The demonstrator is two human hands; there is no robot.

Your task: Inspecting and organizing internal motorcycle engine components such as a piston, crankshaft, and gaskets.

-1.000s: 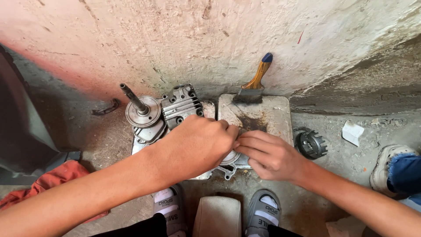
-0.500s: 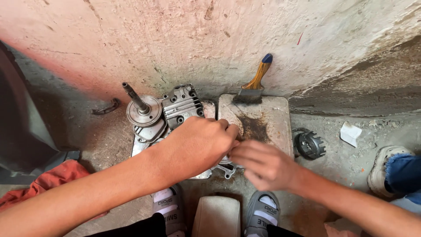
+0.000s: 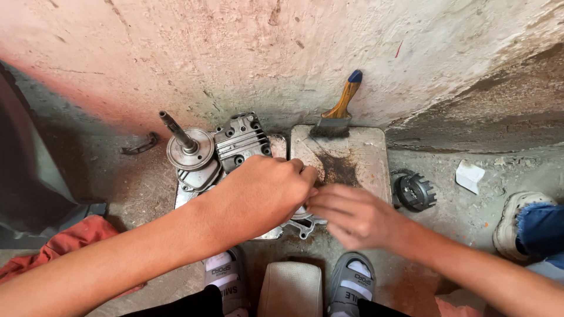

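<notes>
Shaft (image 3: 176, 132) of engine case (image 3: 235, 147) tilts up-left; left hand (image 3: 264, 191) grasps the case, right hand (image 3: 349, 214) grip unclear.

We are squatting in a rough, floor-level repair workshop. A greasy engine casing (image 3: 235, 158) with its shaft sits on the dirty concrete floor (image 3: 458, 205), close against a cracked, stained plaster wall (image 3: 235, 53). Right of the casing lie a soiled board (image 3: 358, 155), a paintbrush (image 3: 341, 111) and a black gear part (image 3: 415, 192); left, a red rag (image 3: 70, 240).
</notes>
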